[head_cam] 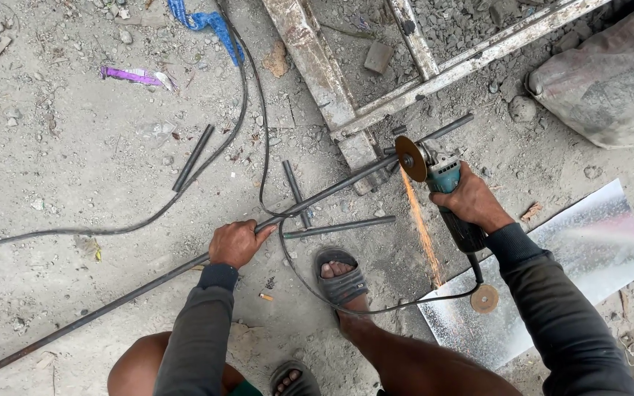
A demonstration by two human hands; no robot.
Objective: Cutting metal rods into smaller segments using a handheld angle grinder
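My left hand [236,243] presses down on a long dark steel rod [111,302] that runs from lower left across the ground up to the right. My right hand [471,199] grips a teal and black angle grinder [445,185]. Its disc [410,158] bites into the rod where it rests on a rusty metal frame [317,66], and orange sparks [423,235] stream down toward me. My sandalled foot [339,275] stands just under the rod between my two hands.
Cut rod pieces [192,157] [295,192] [339,226] lie on the dusty ground. A black cable [243,88] loops past my left hand. A shiny metal sheet [588,249] with a spare disc [484,298] lies at right; a grey sack [610,73] sits top right.
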